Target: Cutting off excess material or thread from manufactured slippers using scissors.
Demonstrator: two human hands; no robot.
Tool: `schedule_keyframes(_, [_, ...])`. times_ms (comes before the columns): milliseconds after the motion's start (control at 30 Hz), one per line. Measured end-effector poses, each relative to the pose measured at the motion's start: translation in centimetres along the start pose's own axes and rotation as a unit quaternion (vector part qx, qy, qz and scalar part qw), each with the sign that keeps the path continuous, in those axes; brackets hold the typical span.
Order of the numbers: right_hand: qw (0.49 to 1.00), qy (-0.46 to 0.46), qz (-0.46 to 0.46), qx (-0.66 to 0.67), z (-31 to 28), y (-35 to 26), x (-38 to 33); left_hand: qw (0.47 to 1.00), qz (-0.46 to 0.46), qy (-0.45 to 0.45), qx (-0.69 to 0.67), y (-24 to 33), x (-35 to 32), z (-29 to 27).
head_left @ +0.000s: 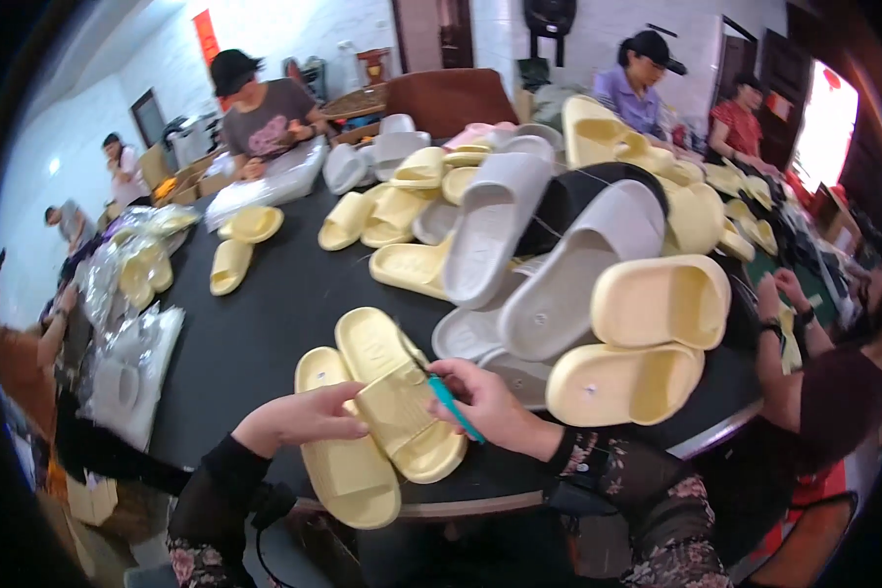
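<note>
A pair of pale yellow slippers lies side by side at the table's near edge, the left slipper (348, 470) and the right slipper (377, 338) touching. My left hand (309, 414) rests over them, fingers stretched out and thumb apart, its fingertips by the right slipper's strap (397, 407). In my right hand (495, 407), closed above that strap, is a slim teal-handled tool (453, 404) with a thin dark tip pointing toward the slipper's opening. The tool's exact kind is hard to make out.
To the right, grey slippers (495, 225) and yellow slippers (627, 382) are heaped on the black table (265, 328). Another yellow pair (230, 267) lies farther left, near bagged slippers (122, 382). Co-workers sit around the table, one person's hands (784, 294) close at right.
</note>
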State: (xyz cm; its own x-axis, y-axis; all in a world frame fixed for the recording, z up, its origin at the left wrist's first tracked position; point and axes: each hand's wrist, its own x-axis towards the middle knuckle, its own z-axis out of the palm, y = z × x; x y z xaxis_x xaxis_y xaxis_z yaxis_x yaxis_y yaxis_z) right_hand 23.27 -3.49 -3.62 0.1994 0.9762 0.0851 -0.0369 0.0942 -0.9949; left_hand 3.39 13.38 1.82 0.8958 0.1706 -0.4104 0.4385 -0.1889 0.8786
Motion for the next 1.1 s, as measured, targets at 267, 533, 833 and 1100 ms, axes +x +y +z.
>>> schedule_keyframes(267, [0.999,0.023,0.015,0.025,-0.1,-0.7,0.0,0.995,-0.058,0.076,-0.015,-0.4,-0.9,1.0])
schedule_keyframes(533, [0.998,0.032,0.021,0.04,-0.1,-0.8,-0.7,0.902,0.074,0.283,-0.318,-1.1,-6.1,6.4])
schedule_keyframes(833, [0.997,-0.057,-0.036,-0.025,1.0,-0.5,-1.2,0.777,0.193,0.458,-0.386,-2.7,-6.2,10.1])
schedule_keyframes(1100, [0.97,-0.133,-0.029,-0.202,1.6,-1.5,-0.8,0.73,0.241,0.512,-0.383,-5.0,-3.3,12.0])
